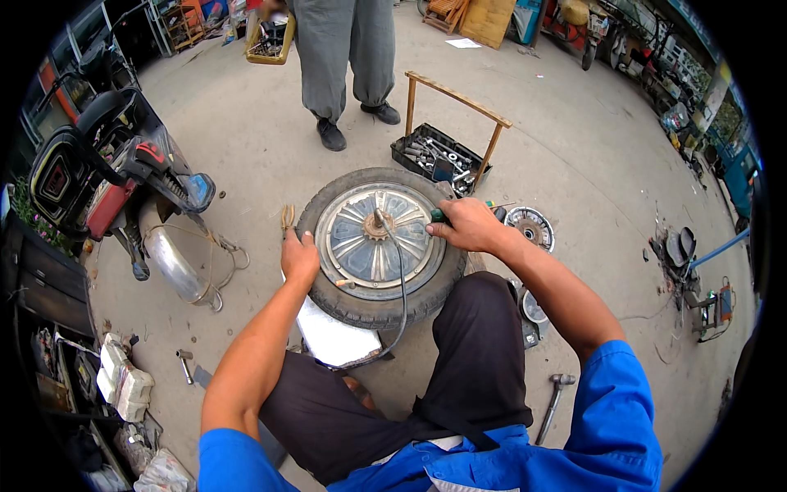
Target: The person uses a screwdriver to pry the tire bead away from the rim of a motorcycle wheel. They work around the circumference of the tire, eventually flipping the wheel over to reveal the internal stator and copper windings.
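Wheel (373, 248) position: lying flat at scene centre, just far of the knees (484, 348), apparently keeping the axle (378, 216) facing up for access. Overlapping a white-topped support (336, 332) at near left, presumably raising the tire (348, 310).

Left hand (302, 256): resting at the tire's left edge, likely steadying it; index finger and thumb standing apart, remaining fingers hiding from view. Pliers (288, 216): protruding just beyond; cannot tell, gripped or lying behind.

Right hand (469, 223): clasping 1 green-handled tool (440, 216) over the wheel's right side, fingers wrapping the handle and pressing together, seemingly for firm control. Working end: not showing clearly.

Cable (402, 283): arching from the axle across the near tire. Toolbox (414, 166): standing at far right, probably for short reaching. Hammer (555, 406): lying at near right.
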`<state>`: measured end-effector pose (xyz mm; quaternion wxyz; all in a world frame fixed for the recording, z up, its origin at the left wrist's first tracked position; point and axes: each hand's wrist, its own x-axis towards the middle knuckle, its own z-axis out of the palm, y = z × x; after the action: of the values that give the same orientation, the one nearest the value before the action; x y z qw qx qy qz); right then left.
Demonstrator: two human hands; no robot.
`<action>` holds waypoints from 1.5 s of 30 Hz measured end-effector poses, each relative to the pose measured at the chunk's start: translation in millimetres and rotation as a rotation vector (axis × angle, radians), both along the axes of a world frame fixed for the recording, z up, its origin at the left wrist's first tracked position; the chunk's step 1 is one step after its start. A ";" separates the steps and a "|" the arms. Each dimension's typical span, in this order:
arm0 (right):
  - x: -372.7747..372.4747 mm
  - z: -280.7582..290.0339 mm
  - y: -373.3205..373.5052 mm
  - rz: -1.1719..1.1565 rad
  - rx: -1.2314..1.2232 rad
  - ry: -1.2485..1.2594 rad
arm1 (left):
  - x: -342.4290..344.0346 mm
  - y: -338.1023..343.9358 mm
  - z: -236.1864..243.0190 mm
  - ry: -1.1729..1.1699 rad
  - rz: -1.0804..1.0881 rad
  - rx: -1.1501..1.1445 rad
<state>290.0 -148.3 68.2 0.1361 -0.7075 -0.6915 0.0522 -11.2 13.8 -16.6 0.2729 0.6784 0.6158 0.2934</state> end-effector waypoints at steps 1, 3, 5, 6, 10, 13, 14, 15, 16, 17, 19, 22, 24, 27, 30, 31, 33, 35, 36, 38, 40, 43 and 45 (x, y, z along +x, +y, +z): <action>1.6 -0.9 1.9 0.002 -0.001 0.001 | -0.7 1.2 -2.0 0.009 0.001 0.007; 5.2 -1.3 2.6 0.022 -0.010 0.036 | -1.5 4.0 -5.8 0.025 0.002 0.022; 5.5 4.2 3.2 0.022 0.018 0.086 | -0.9 1.5 -4.2 0.021 -0.005 0.022; 5.6 8.6 2.5 0.013 0.051 0.120 | 0.1 1.6 -3.0 0.018 -0.009 0.022; 7.0 26.2 19.6 -0.094 0.161 0.163 | -4.7 4.7 -8.6 0.021 0.005 0.018; 12.1 21.5 35.5 -0.144 0.080 0.090 | -2.4 3.6 -7.3 0.005 0.002 0.016; 14.5 16.6 41.0 -0.156 0.054 0.070 | -1.5 2.7 -7.5 0.005 0.003 0.024; 16.8 12.3 45.6 -0.141 0.046 0.084 | -0.5 2.4 -7.5 0.005 0.004 0.031; 17.4 7.8 50.2 -0.125 0.038 0.101 | -0.3 2.0 -6.4 0.010 0.000 0.029; 18.4 3.8 54.2 -0.109 0.029 0.118 | -0.1 1.6 -5.2 0.014 -0.006 0.027; 19.2 -1.5 61.6 -0.109 -0.002 0.112 | 0.2 0.5 -2.8 0.025 -0.010 0.018; 19.1 -3.9 67.1 -0.107 -0.016 0.100 | -1.1 0.6 -1.1 0.040 -0.013 0.001; 19.1 -3.7 69.8 -0.102 -0.019 0.096 | -3.1 2.7 -3.2 0.047 -0.022 -0.004; 21.4 -4.1 71.3 -0.100 -0.031 0.093 | -2.0 2.2 -3.1 0.039 -0.019 -0.009; 21.0 -3.0 70.8 -0.097 -0.036 0.088 | -1.5 1.4 -1.9 0.044 -0.011 -0.026; 21.1 -2.3 70.5 -0.093 -0.036 0.087 | -1.7 1.7 -2.2 0.047 -0.012 -0.025; 22.1 -2.4 70.5 -0.078 -0.037 0.081 | -2.2 2.3 -2.8 0.053 -0.012 -0.023; 24.7 -3.0 70.7 -0.060 -0.039 0.066 | -1.0 1.3 -1.3 0.047 -0.014 -0.023; 25.6 -3.3 71.3 -0.033 -0.034 0.046 | -0.4 0.7 -0.5 0.043 -0.016 -0.023; 26.4 -2.0 72.8 0.021 -0.021 0.007 | -0.7 0.2 0.4 0.035 -0.015 -0.017; 27.5 -0.6 73.2 0.157 0.051 -0.120 | -1.2 0.3 0.3 0.036 -0.014 -0.014; 29.8 1.5 78.3 0.235 0.046 -0.176 | -1.8 2.2 -1.8 0.042 -0.015 -0.013; 32.9 3.0 82.0 0.270 0.020 -0.170 | -2.5 3.1 -3.7 0.035 -0.017 -0.011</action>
<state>322.9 -66.3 71.2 0.0758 -0.6085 -0.7899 0.0029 -13.8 16.9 -20.4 0.2685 0.6872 0.6162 0.2756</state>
